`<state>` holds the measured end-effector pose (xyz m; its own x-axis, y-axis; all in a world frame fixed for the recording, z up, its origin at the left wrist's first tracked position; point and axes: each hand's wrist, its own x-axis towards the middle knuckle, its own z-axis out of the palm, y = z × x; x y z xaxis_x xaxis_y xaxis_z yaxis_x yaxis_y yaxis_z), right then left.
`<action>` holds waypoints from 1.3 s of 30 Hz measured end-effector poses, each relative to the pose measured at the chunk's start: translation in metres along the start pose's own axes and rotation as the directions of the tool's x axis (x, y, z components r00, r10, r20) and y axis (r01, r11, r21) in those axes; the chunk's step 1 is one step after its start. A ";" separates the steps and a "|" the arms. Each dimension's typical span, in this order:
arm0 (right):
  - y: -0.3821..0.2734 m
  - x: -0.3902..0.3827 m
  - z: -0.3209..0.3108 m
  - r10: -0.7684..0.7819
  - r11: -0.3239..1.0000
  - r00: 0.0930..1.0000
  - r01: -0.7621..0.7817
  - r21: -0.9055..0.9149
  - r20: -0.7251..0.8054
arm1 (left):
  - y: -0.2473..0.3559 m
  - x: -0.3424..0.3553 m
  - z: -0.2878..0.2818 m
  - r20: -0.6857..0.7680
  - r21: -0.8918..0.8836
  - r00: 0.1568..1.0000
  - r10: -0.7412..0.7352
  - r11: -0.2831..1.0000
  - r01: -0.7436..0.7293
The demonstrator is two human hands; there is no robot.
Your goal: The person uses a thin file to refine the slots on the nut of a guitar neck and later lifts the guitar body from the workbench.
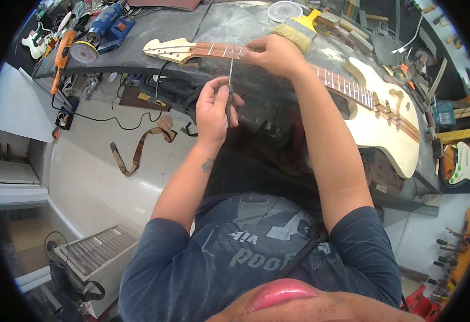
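An unfinished electric guitar point(372, 126) of pale bare wood lies along the workbench, its headstock to the left and its body to the right. Brown stripes run through the body, and metal frets cross the dark fretboard point(208, 49). My left hand point(213, 107) is closed round the dark handle of a thin file point(231, 72), whose narrow metal blade points up across the neck's near edge. Over the neck, my right hand point(278, 55) bends its fingers down onto the fretboard just right of the blade; its fingertips are partly hidden.
Behind the neck lie a yellow-handled brush point(296, 35) and a round clear lid point(284, 11). An orange power tool point(63, 56) and a blue sander point(103, 27) occupy the bench's left end. A strap point(138, 150) and a dark cable point(122, 126) lie on the floor.
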<state>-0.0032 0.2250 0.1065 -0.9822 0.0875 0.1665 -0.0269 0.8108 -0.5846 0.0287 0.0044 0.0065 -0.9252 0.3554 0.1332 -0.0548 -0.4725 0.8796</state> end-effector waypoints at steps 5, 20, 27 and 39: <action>-0.012 -0.003 -0.005 0.050 0.998 0.998 -0.049 -0.045 0.029 | -0.004 -0.034 -0.002 0.005 0.030 0.999 -0.054 0.998 0.054; -0.008 -0.003 -0.007 0.021 0.999 0.998 -0.018 -0.047 0.053 | -0.004 0.019 0.002 0.318 0.840 0.752 0.577 0.196 -0.506; -0.008 -0.008 -0.005 -0.081 0.991 0.996 0.078 -0.112 -0.021 | -0.006 -0.008 -0.018 0.352 0.846 0.750 0.561 0.153 -0.511; -0.008 -0.007 -0.003 -0.015 0.995 1.000 0.017 -0.097 0.022 | -0.007 0.014 -0.007 0.306 0.766 0.683 0.664 0.255 -0.591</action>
<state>0.0047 0.2197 0.1128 -0.9854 0.0627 0.1580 -0.0254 0.8647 -0.5016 0.0132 0.0068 -0.0013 -0.5534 0.1756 0.8142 0.8199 0.2869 0.4953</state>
